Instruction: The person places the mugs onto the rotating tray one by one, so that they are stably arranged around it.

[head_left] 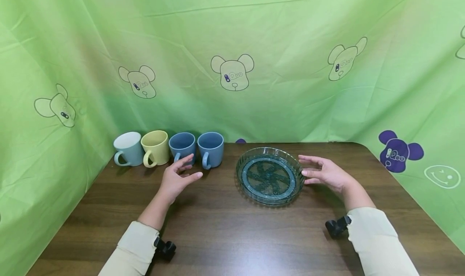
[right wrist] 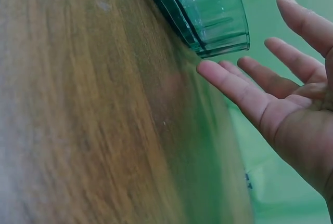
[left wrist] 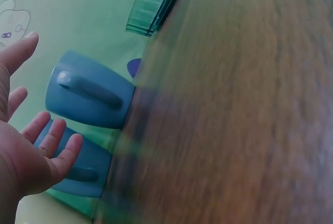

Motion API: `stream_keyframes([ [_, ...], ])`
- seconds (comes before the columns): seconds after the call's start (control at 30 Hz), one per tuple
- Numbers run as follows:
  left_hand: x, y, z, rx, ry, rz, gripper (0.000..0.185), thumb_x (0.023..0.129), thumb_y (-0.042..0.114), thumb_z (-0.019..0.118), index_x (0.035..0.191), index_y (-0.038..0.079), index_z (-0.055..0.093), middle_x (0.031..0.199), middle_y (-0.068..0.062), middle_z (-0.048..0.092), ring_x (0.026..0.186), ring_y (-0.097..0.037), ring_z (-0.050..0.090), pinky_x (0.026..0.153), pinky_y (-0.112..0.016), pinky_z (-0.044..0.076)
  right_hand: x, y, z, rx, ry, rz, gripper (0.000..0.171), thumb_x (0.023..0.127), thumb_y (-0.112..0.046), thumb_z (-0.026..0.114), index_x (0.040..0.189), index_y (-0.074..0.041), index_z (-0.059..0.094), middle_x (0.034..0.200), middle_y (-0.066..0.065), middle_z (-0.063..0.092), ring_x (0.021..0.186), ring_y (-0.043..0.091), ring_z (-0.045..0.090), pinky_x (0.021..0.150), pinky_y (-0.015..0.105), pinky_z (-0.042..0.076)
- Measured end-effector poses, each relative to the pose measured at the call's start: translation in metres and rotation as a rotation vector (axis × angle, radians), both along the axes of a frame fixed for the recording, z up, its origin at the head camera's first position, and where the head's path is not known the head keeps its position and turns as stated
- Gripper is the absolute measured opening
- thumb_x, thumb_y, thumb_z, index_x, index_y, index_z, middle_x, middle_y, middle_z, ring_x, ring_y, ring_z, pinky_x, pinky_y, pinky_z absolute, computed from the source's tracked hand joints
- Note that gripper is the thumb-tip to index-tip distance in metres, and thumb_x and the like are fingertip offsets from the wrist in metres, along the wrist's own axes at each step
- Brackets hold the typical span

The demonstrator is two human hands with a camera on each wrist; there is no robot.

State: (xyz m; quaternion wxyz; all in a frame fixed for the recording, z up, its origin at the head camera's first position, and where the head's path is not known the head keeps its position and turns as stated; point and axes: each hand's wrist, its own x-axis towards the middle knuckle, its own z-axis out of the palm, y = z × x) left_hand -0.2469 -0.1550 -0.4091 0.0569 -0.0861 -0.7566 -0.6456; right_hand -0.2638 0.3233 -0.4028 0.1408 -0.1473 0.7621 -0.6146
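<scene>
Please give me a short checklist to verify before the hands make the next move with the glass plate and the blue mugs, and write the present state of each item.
1. Left hand holds nothing: ok, its fingers are spread in front of the two blue mugs.
2. Right hand holds nothing: ok, it is open beside the glass plate.
3. Right fingertips touching the plate's rim: cannot tell; the right wrist view suggests a small gap.
4. Plate lies flat on the table: ok.
5. All four mugs upright in a row: ok, with the white mug and yellow mug on the left.
6. Mugs empty: cannot tell.
</scene>
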Motion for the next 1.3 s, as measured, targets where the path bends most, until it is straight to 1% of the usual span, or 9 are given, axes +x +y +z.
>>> stream_keyframes([
  [0.1,-0.003,0.003,-0.001,0.008,-0.015,0.004,0.066,0.077,0.011,0.085,0.136,0.009,0.057,0.141,-0.019,0.05,0.126,-0.04,0.049,0.105,-0.055,0.042,-0.003,0.0,-0.002,-0.019,-0.024,0.015,0.073,0.093,-0.002,0.063,0.147,0.016,0.017,0.15,0.038,0.016,0.111,0.012,0.058,0.089,0.044,0.056],
  [0.33,-0.01,0.01,-0.004,-0.028,-0.022,0.024,0.067,0.076,0.017,0.086,0.136,0.011,0.058,0.139,-0.017,0.053,0.124,-0.033,0.053,0.098,-0.046,0.05,-0.007,-0.001,-0.007,-0.047,-0.095,0.021,0.071,0.093,0.001,0.061,0.147,0.016,0.016,0.148,0.041,0.015,0.106,0.015,0.059,0.087,0.047,0.057],
  [0.43,-0.011,0.012,-0.006,-0.013,-0.016,0.036,0.065,0.075,0.015,0.086,0.135,0.011,0.06,0.137,-0.017,0.055,0.122,-0.032,0.054,0.096,-0.045,0.051,-0.008,0.0,-0.008,-0.065,-0.108,0.022,0.07,0.094,0.002,0.059,0.147,0.015,0.015,0.148,0.041,0.015,0.106,0.017,0.06,0.088,0.046,0.057],
  [0.63,-0.014,0.019,-0.011,0.041,0.012,0.058,0.061,0.074,0.01,0.086,0.13,0.01,0.063,0.13,-0.012,0.061,0.117,-0.031,0.057,0.099,-0.048,0.049,-0.009,0.001,-0.012,-0.097,-0.137,0.026,0.071,0.093,0.006,0.058,0.148,0.014,0.012,0.148,0.041,0.015,0.105,0.02,0.063,0.089,0.045,0.056],
  [0.7,-0.015,0.022,-0.013,0.05,0.024,0.079,0.058,0.073,0.008,0.086,0.127,0.009,0.065,0.126,-0.011,0.063,0.114,-0.03,0.059,0.097,-0.046,0.051,-0.009,0.001,-0.012,-0.098,-0.143,0.019,0.072,0.093,0.006,0.058,0.148,0.014,0.013,0.148,0.04,0.017,0.105,0.02,0.063,0.089,0.045,0.056],
  [0.83,-0.019,0.03,-0.016,0.066,0.05,0.138,0.053,0.071,0.004,0.087,0.121,0.005,0.069,0.115,-0.012,0.069,0.104,-0.028,0.064,0.084,-0.03,0.057,-0.009,0.0,-0.012,-0.103,-0.153,0.013,0.072,0.093,0.006,0.059,0.148,0.013,0.014,0.147,0.039,0.021,0.104,0.021,0.063,0.089,0.045,0.057],
  [0.97,-0.024,0.038,-0.018,0.08,0.081,0.191,0.049,0.069,0.001,0.087,0.115,0.002,0.071,0.104,-0.015,0.071,0.093,-0.027,0.067,0.073,-0.017,0.056,-0.008,0.0,-0.011,-0.102,-0.158,0.006,0.073,0.092,0.007,0.06,0.149,0.012,0.014,0.147,0.039,0.022,0.104,0.02,0.063,0.089,0.044,0.057],
  [1.1,-0.029,0.046,-0.019,0.069,0.104,0.244,0.047,0.068,0.001,0.088,0.112,0.002,0.073,0.096,-0.015,0.071,0.085,-0.022,0.068,0.07,-0.016,0.055,-0.007,0.002,-0.011,-0.099,-0.16,-0.004,0.072,0.092,0.007,0.06,0.15,0.01,0.016,0.148,0.039,0.021,0.105,0.02,0.063,0.089,0.044,0.056],
  [1.3,-0.032,0.052,-0.021,0.074,0.097,0.297,0.046,0.068,-0.001,0.087,0.111,-0.001,0.072,0.092,-0.015,0.071,0.078,-0.019,0.067,0.067,-0.015,0.055,-0.006,0.003,-0.012,-0.1,-0.164,-0.007,0.071,0.093,0.005,0.06,0.15,0.008,0.019,0.146,0.035,0.027,0.106,0.021,0.062,0.089,0.044,0.056],
])
